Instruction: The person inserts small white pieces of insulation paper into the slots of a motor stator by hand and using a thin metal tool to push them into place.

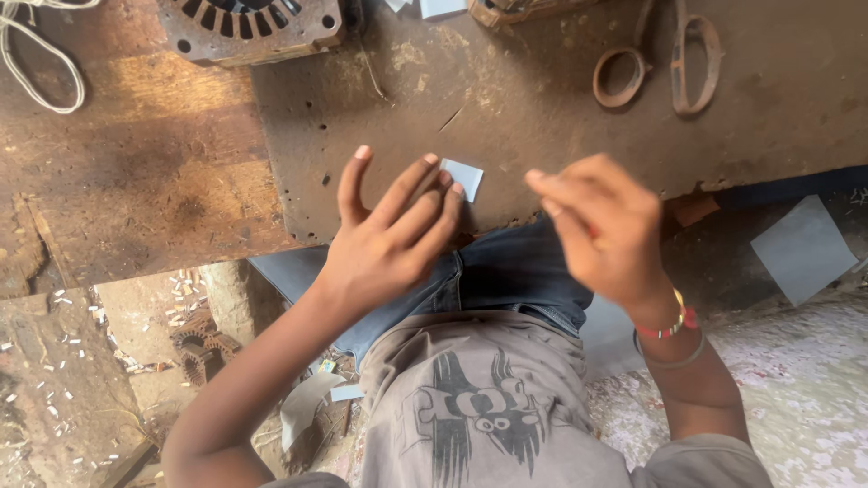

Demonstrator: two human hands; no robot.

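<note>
A small repair workshop, rough and well used. Worn, stained wooden tabletop (163, 163) with a pitted metal sheet (542, 99) laid over it. At the far edge, a slotted motor stator core (249, 27); far right, rusty old scissors (665, 63); far left, a loop of white cord (36, 63). On the dusty floor (63, 398) near left, scattered paper clippings (54, 361) and another stator core (199, 348).

Motor stator (249, 27) cut off by top edge, left of scissors (665, 63); right hand (601, 226) motion-blurred, grip unclear.
</note>
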